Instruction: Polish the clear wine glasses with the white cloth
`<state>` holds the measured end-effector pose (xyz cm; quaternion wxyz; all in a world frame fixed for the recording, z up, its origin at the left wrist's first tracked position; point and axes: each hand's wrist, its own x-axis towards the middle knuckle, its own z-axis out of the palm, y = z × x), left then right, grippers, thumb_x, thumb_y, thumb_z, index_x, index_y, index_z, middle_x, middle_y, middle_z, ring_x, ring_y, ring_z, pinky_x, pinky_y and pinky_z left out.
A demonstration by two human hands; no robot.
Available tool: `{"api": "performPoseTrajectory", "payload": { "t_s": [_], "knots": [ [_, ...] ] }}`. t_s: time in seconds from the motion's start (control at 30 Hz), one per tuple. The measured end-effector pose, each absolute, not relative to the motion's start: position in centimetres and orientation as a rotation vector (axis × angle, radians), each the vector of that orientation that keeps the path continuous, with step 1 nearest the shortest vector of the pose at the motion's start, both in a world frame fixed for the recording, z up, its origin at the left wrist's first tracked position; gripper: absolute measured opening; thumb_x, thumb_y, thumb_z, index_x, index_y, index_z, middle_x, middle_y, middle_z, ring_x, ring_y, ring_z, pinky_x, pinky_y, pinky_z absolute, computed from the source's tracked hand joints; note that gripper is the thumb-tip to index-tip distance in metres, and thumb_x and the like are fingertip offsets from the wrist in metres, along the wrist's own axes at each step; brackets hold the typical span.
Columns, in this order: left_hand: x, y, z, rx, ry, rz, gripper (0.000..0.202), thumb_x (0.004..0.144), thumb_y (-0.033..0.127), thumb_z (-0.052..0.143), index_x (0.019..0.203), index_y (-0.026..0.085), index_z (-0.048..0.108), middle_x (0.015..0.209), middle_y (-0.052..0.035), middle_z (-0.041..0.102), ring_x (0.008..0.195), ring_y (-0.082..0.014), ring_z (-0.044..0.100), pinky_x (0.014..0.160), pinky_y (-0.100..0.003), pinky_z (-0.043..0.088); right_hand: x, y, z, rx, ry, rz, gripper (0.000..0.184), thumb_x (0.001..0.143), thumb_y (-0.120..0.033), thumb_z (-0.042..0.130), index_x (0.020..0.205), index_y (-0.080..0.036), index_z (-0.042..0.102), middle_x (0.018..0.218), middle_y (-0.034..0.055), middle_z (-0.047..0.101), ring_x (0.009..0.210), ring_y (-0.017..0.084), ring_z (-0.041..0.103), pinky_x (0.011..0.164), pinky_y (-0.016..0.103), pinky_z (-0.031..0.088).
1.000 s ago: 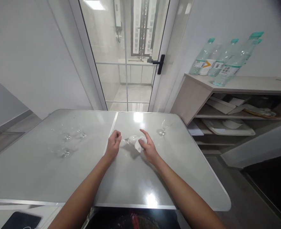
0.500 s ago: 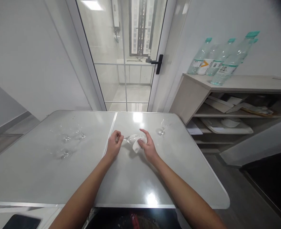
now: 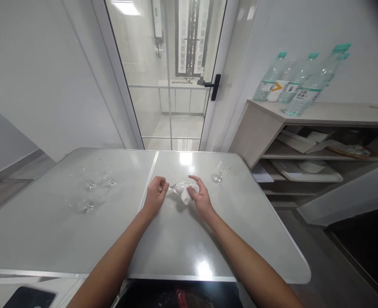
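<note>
A clear stemmed wine glass [image 3: 180,187] lies sideways in the air between my hands, above the table. My left hand [image 3: 156,192] is closed around its foot end, fingers pinching near the stem. At the bowl end, my right hand [image 3: 200,196] presses a white tissue [image 3: 185,196] against the glass, with the thumb on the tissue and the index finger reaching past the rim. The tissue hides part of the bowl. Another clear glass [image 3: 218,176] stands on the table to the right, beyond my right hand.
Several clear glasses [image 3: 89,186] stand on the left part of the pale glossy table [image 3: 111,248]. A shelf unit [image 3: 269,115] at the right bears several plastic bottles [image 3: 304,96]. A glazed door [image 3: 169,111] with a black handle is behind the table. A dark phone-like object [image 3: 30,298] lies lower left.
Both hands stay in nearly the same place. The tissue has shifted slightly on the bowl, and the view has moved a little.
</note>
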<state>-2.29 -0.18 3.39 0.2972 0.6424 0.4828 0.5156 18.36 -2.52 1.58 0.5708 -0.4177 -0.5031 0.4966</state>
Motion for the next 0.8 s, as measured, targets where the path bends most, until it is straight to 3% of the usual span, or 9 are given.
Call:
{"api": "performPoseTrajectory", "payload": {
  "t_s": [0.13,0.23,0.3,0.37,0.43,0.5,0.6,0.67,0.8],
  "knots": [
    [-1.9,-0.5,3.0,1.729,1.288,1.403,0.025,0.094,0.040,0.061,0.079,0.021,0.053,0.073,0.0013,0.047,0.063,-0.0133,0.043,0.061,-0.026,0.039,18.6,-2.4,1.7,-0.960,-1.131,1.263,0.061,0.094,-0.051,0.066,0.145,-0.024,0.048,0.092,0.0023,0.069,0.080,0.021,0.066,0.076,0.033,0.054],
    [-2.1,0.2,1.9,1.251,1.274,1.296,0.033,0.093,0.045,0.057,0.073,0.022,0.043,0.064,0.0055,0.035,0.050,-0.0101,0.030,0.046,-0.023,0.027,19.3,-2.7,2.2,-0.925,-1.618,0.996,0.056,0.096,-0.043,0.066,0.147,-0.026,0.050,0.115,0.0082,0.072,0.100,0.027,0.067,0.094,0.043,0.053],
    [-2.4,0.8,1.4,1.062,1.229,1.167,0.036,0.088,0.046,0.061,0.070,0.022,0.040,0.061,0.0070,0.033,0.045,-0.0078,0.022,0.041,-0.021,0.018,19.5,-2.9,2.3,-0.824,-1.964,0.726,0.051,0.096,-0.032,0.066,0.145,-0.027,0.053,0.131,0.0108,0.069,0.115,0.029,0.065,0.111,0.053,0.043],
    [-2.7,1.1,1.2,1.035,1.212,1.149,0.036,0.086,0.046,0.063,0.069,0.022,0.042,0.062,0.0068,0.035,0.044,-0.0069,0.023,0.039,-0.021,0.018,19.5,-3.0,2.2,-0.739,-2.153,0.569,0.049,0.097,-0.024,0.062,0.145,-0.028,0.055,0.134,0.0113,0.069,0.120,0.029,0.063,0.117,0.058,0.036],
    [-2.7,0.9,1.5,1.099,1.201,1.215,0.035,0.088,0.048,0.062,0.072,0.021,0.045,0.064,0.0061,0.037,0.046,-0.0076,0.027,0.040,-0.021,0.023,19.3,-2.8,1.8,-0.793,-2.063,0.616,0.046,0.097,-0.026,0.062,0.143,-0.029,0.056,0.132,0.0105,0.070,0.118,0.029,0.064,0.113,0.054,0.042],
    [-2.6,0.4,2.0,1.243,1.203,1.284,0.033,0.091,0.049,0.060,0.077,0.021,0.048,0.067,0.0049,0.041,0.050,-0.0091,0.033,0.043,-0.021,0.029,19.0,-2.6,1.5,-0.914,-1.717,0.816,0.048,0.096,-0.035,0.066,0.142,-0.029,0.056,0.123,0.0088,0.072,0.108,0.028,0.067,0.098,0.044,0.052],
    [-2.2,-0.4,2.5,1.530,1.259,1.368,0.030,0.092,0.046,0.061,0.079,0.020,0.052,0.071,0.0025,0.045,0.061,-0.0112,0.042,0.053,-0.021,0.036,18.8,-2.2,1.3,-0.958,-1.215,1.170,0.060,0.093,-0.047,0.069,0.146,-0.026,0.049,0.100,0.0037,0.072,0.087,0.024,0.068,0.080,0.035,0.055],
    [-2.0,-0.4,2.4,1.526,1.306,1.378,0.031,0.093,0.044,0.058,0.076,0.021,0.048,0.068,0.0031,0.043,0.060,-0.0112,0.040,0.054,-0.021,0.035,18.8,-2.1,1.6,-0.931,-1.168,1.279,0.065,0.091,-0.048,0.071,0.148,-0.026,0.047,0.095,0.0021,0.070,0.084,0.022,0.067,0.080,0.034,0.054],
    [-2.3,0.2,2.0,1.239,1.339,1.221,0.035,0.094,0.044,0.052,0.071,0.023,0.038,0.057,0.0078,0.030,0.047,-0.0097,0.025,0.045,-0.022,0.024,18.9,-2.7,2.3,-0.926,-1.506,1.064,0.061,0.081,-0.037,0.082,0.138,-0.030,0.061,0.114,0.0037,0.072,0.099,0.026,0.065,0.095,0.039,0.051]
  ]
}}
